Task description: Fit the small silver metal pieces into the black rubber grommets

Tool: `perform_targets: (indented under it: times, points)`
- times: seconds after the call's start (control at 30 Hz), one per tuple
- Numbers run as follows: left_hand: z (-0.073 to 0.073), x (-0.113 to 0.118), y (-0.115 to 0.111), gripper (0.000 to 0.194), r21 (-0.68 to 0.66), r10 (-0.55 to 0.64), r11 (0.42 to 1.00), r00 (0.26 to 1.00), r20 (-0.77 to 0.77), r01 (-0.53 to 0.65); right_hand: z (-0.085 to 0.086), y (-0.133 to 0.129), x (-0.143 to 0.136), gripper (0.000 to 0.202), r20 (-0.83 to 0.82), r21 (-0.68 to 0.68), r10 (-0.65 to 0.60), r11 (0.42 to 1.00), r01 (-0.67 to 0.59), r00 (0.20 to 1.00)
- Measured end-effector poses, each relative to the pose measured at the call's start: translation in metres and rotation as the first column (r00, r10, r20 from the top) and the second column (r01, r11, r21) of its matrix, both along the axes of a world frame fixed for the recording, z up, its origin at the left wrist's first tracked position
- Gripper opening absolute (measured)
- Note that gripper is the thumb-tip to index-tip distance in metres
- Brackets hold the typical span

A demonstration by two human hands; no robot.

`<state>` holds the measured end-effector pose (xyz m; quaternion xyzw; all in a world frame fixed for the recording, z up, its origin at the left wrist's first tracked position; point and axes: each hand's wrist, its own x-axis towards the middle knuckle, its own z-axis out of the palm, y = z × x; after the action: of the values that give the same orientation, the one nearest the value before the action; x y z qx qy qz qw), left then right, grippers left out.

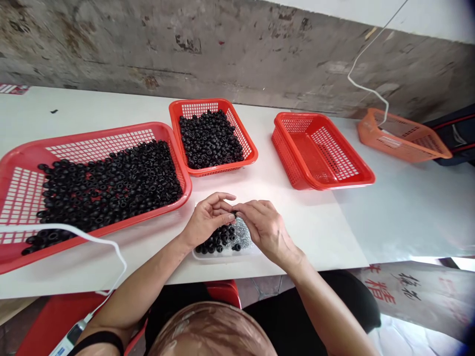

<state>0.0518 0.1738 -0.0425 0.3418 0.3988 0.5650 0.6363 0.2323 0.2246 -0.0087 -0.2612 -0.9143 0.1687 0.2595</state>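
My left hand [208, 217] and my right hand [265, 228] meet at the fingertips over a shallow clear tray [222, 260]. Between the left thumb and fingers sits a small black round part [234, 213], mostly covered. The right thumb and fingers are pinched together against it; anything tiny between them is hidden. Below the hands, the left side of the tray holds a pile of round black parts [215, 242] with holes. Many tiny shiny metal pieces [243, 231] lie in its right side. One black part [236, 246] rests apart near the front.
A large red basket [111, 129] of black parts stands at left, touching a smaller red basket [222, 171] also filled. Farther right are stacked red baskets [322, 153] and an orange basket [404, 143]. A white cable [92, 236] crosses the table's left front. Behind is a grey wall [237, 54].
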Motion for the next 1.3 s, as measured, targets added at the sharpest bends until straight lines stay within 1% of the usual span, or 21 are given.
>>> perform_targets:
  times: [0.2, 0.3, 0.43, 0.5, 0.63, 0.73, 0.83, 0.9, 0.93, 1.0, 1.1, 1.2, 1.3]
  points:
    - [0.0, -0.001, 0.0, 0.043, -0.004, 0.035, 0.999, 0.999, -0.015, -0.035, 0.003, -0.005, -0.003, 0.026, 0.059, 0.065, 0.012, 0.998, -0.016, 0.998]
    - [-0.001, -0.001, 0.001, 0.042, -0.001, 0.053, 0.999, 0.999, -0.002, -0.053, 0.002, -0.009, -0.007, 0.027, 0.066, 0.107, -0.045, 0.994, 0.038, 0.997]
    - [-0.002, -0.002, 0.002, 0.04, 0.008, 0.066, 0.998, 0.998, -0.023, -0.065, -0.005, -0.012, -0.012, 0.024, 0.012, 0.183, -0.129, 0.975, 0.125, 0.992]
    - [-0.002, -0.002, 0.003, 0.038, 0.004, 0.04, 0.999, 0.999, -0.022, -0.04, -0.007, -0.011, -0.013, 0.024, 0.015, 0.204, -0.15, 0.968, 0.144, 0.989]
    - [-0.002, -0.002, 0.003, 0.026, 0.015, -0.034, 0.999, 0.997, -0.064, 0.036, -0.006, -0.011, -0.013, 0.024, 0.027, 0.229, -0.149, 0.963, 0.139, 0.988]
    - [-0.003, -0.003, 0.002, 0.023, 0.011, -0.034, 0.999, 0.995, -0.098, 0.035, -0.003, -0.01, -0.012, 0.023, 0.013, 0.165, -0.115, 0.98, 0.112, 0.993]
    - [-0.003, -0.004, 0.002, 0.022, 0.0, -0.019, 1.0, 0.991, -0.131, 0.019, 0.002, -0.008, -0.008, 0.025, -0.051, -0.012, -0.051, 0.999, 0.051, 0.997]
    - [-0.002, -0.004, 0.002, 0.024, -0.01, -0.006, 1.0, 0.988, -0.155, 0.005, 0.006, -0.004, -0.005, 0.026, -0.097, -0.14, -0.027, 0.99, 0.013, 0.995]
    - [-0.001, -0.004, 0.003, 0.025, -0.02, -0.004, 1.0, 0.987, -0.162, 0.001, 0.008, -0.002, -0.004, 0.026, -0.105, -0.181, -0.021, 0.983, 0.001, 0.994]
    - [0.001, -0.003, 0.003, 0.028, -0.046, -0.013, 0.999, 0.985, -0.173, 0.005, 0.013, 0.002, -0.001, 0.025, -0.08, -0.206, 0.002, 0.978, -0.018, 0.997]
    - [0.002, -0.001, 0.002, 0.028, -0.062, -0.016, 0.998, 0.978, -0.209, 0.003, 0.019, 0.005, 0.001, 0.024, 0.013, -0.151, 0.039, 0.988, -0.036, 0.999]
    - [0.0, 0.002, -0.001, 0.026, -0.04, 0.026, 0.998, 0.963, -0.269, -0.038, 0.023, 0.005, 0.001, 0.024, 0.145, -0.027, 0.038, 0.999, -0.034, 0.989]
    - [-0.004, 0.004, -0.003, 0.024, -0.006, 0.052, 0.998, 0.952, -0.302, -0.057, 0.024, 0.004, 0.0, 0.024, 0.252, 0.101, 0.008, 0.994, -0.034, 0.968]
